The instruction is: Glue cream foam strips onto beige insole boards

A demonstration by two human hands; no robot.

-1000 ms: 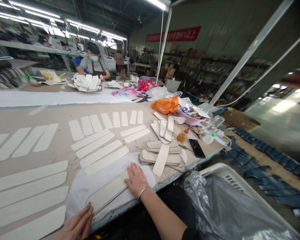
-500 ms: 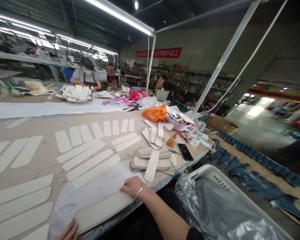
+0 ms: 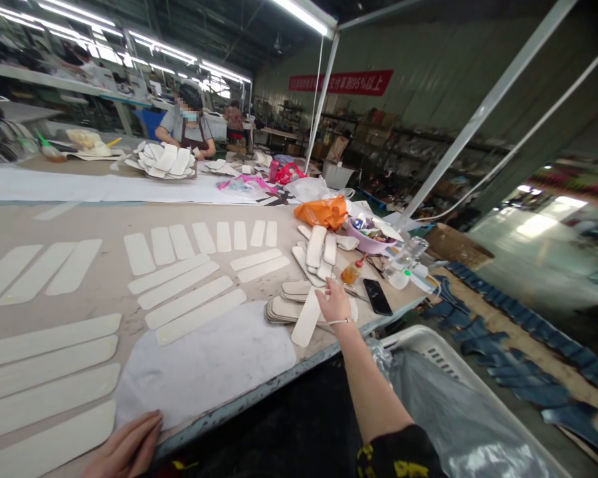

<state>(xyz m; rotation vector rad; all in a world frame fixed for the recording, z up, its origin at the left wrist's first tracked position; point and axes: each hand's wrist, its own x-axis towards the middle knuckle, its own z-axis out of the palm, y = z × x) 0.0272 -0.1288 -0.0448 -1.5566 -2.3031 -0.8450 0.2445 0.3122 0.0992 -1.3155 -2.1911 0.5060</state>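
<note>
My right hand (image 3: 335, 302) reaches over the stack of pale pieces (image 3: 284, 309) at the table's right side, its fingers at the edge of a slanted white strip (image 3: 306, 322). Whether it grips that strip is unclear. Near the front edge, my left hand (image 3: 129, 441) rests with fingers stretched out together, holding nothing. Between the hands lies a white cloth (image 3: 209, 362). Rows of long pale strips (image 3: 44, 338) cover the left side, and shorter ones (image 3: 179, 242) stand in a row farther back.
An orange bag (image 3: 321, 212), a pink basin (image 3: 366, 242), a glue bottle (image 3: 351, 271) and a phone (image 3: 377, 297) sit at the right. A white basket (image 3: 423, 338) with grey plastic stands beside the table. Across the table a person (image 3: 189, 126) works.
The long pale piece at the front edge is gone from the cloth. My right hand has moved up and right to the stack. More of my left hand shows. The view has shifted.
</note>
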